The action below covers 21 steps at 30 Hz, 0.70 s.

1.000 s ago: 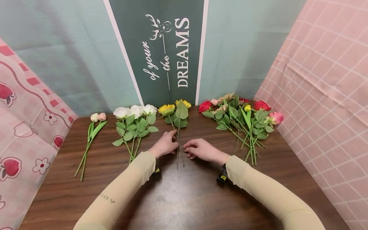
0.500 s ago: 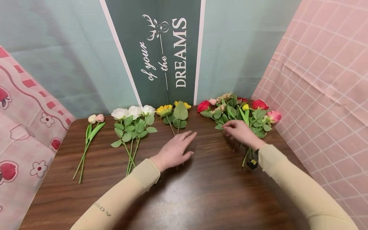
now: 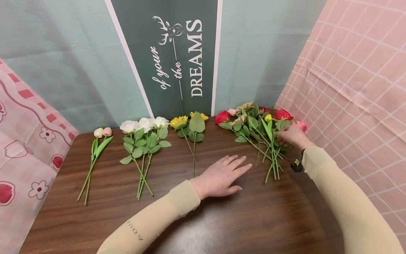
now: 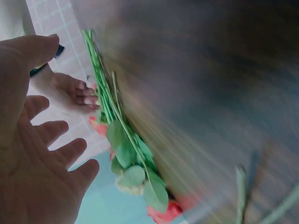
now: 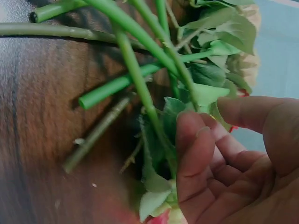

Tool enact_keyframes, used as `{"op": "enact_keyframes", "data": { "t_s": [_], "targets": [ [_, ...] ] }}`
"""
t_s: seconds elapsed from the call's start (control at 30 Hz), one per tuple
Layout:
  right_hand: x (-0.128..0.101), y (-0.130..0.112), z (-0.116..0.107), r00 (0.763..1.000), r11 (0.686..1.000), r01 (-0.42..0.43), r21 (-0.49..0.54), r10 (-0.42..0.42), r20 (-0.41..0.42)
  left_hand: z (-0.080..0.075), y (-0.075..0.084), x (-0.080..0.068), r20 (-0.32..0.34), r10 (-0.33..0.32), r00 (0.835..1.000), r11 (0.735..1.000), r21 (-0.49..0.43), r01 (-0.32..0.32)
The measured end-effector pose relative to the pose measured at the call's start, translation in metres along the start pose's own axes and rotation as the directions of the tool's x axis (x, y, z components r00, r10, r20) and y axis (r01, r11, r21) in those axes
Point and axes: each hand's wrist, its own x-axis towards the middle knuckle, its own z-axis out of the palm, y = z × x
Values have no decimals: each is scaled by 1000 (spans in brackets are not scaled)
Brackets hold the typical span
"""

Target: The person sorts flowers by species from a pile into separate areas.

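Your right hand (image 3: 290, 135) had moved further right across the mixed flower pile (image 3: 261, 128) since half a second earlier, from the near middle of its stems to its far right edge, beside the pink rose (image 3: 300, 125). In the right wrist view its fingers (image 5: 198, 158) were curled in among the leaves and a green stem (image 5: 140, 88), with the thumb opposite; whether they actually gripped a stem could not be told from that view. Your left hand (image 3: 222, 176) had also shifted rightward: it had lain over the lower ends of the sunflower stems (image 3: 194, 155) half a second before and now rested flat on the wooden table (image 3: 222, 218), fingers straight and spread, holding nothing, between those stems and the mixed pile. A second earlier both hands had been together at the sunflower stems. The left wrist view was blurred, but it showed an open palm (image 4: 32, 154) facing the pile. The two sunflowers (image 3: 187, 121) lay at the back middle of the table, stems toward you. The white roses (image 3: 144, 125) lay just left of them, and the pair of pale buds (image 3: 102, 132) further left, near the patterned cloth (image 3: 22, 141). Neither group had changed position. The dark banner (image 3: 177, 53) stood behind the sunflowers.
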Motion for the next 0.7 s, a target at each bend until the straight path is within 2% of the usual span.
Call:
{"op": "enact_keyframes", "data": {
  "t_s": [0.17,0.33,0.43,0.5,0.6,0.7],
  "targets": [
    [5,5,7,998,998,-59,9,59,19,5,10,5,18,17,1000,1000,-7,-17],
    [7,7,9,998,997,-64,37,64,19,6,12,5,24,33,999,999,-17,-33],
    [8,8,9,996,990,-81,114,76,45,6,11,5,27,39,999,999,-27,-39],
    [9,9,8,993,972,-106,210,91,78,6,11,4,28,39,999,999,-38,-38],
    [8,9,6,989,928,-127,350,92,116,6,9,3,27,34,999,998,-51,-33],
    [5,6,4,991,903,-112,415,70,115,5,7,2,26,24,999,998,-62,-23]
  ]
}}
